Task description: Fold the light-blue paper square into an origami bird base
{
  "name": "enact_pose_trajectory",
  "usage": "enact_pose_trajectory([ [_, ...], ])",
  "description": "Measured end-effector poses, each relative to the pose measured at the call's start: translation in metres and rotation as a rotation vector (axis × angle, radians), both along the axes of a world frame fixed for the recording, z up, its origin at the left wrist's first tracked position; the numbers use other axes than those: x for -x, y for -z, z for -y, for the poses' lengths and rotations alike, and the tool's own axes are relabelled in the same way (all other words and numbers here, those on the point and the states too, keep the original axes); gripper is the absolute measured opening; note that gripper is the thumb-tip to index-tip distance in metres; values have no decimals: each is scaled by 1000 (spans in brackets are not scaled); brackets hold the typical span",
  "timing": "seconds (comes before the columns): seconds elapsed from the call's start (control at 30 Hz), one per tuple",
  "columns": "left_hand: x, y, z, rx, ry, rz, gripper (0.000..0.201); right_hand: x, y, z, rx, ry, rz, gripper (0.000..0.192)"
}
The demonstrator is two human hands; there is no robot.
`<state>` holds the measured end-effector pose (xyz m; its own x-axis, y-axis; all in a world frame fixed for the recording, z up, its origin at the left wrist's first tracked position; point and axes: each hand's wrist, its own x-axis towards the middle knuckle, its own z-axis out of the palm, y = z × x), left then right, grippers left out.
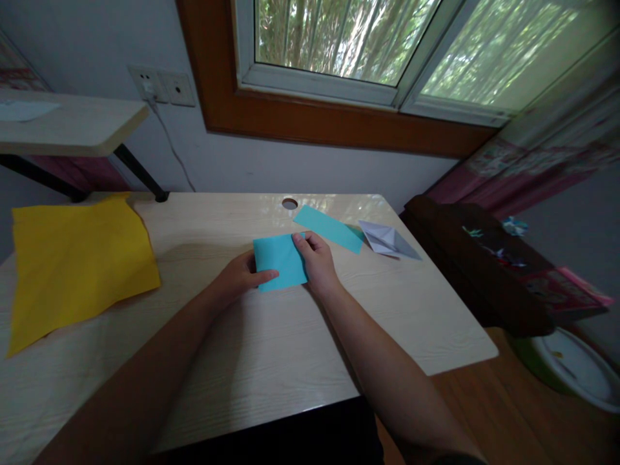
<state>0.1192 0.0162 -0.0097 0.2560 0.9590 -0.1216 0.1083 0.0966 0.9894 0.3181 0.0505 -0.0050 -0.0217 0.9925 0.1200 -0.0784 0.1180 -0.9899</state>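
Pale wooden desk (271,361) under window. Left hand (239,276) and right hand (317,261) pinch folded turquoise paper square (279,260) at desk centre, fingers closed on edges; mid-fold, crease needs pressing flat. Yellow sheet (72,265) far left.

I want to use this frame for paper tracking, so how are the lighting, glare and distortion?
Head view: daylight from the window leaves the room dim; glare streaks the table near its hole; both hands and the blue paper are sharp but underlit; straight edges bow towards the corners.
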Motion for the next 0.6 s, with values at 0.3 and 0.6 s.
enact_pose_trajectory([
  [0.3,1,6,-5,-45,-139,49,59,3,5,-5,-1,15,-143,28],
  [0.6,3,5,-6,-7,-141,95,50,7,12,1,196,-226,-187,37],
])
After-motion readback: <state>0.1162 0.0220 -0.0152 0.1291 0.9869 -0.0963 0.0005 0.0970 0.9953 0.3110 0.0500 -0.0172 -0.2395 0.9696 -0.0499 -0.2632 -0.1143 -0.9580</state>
